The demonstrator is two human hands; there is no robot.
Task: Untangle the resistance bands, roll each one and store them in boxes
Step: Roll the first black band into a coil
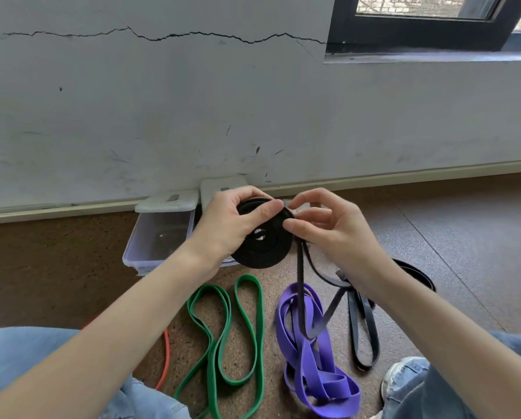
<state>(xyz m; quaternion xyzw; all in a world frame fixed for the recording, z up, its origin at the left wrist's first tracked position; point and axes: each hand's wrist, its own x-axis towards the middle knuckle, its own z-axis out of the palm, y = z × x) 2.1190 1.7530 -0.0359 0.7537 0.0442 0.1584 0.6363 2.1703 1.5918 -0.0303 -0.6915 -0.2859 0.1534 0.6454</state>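
Box (159,237) (lid off) behind black roll (262,237), contents unclear.

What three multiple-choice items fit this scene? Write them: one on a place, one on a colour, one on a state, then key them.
1. Where does the green band lie?
A. on the floor
B. in a box
C. on the windowsill

2. What colour is the band being rolled?
A. orange
B. black
C. purple

3. How far along is the black roll?
A. fully rolled
B. not started
C. partly rolled

Key: 1 A, it lies looped on the brown floor. 2 B, the left hand grips a black coil. 3 C, a loose tail hangs below the right hand.
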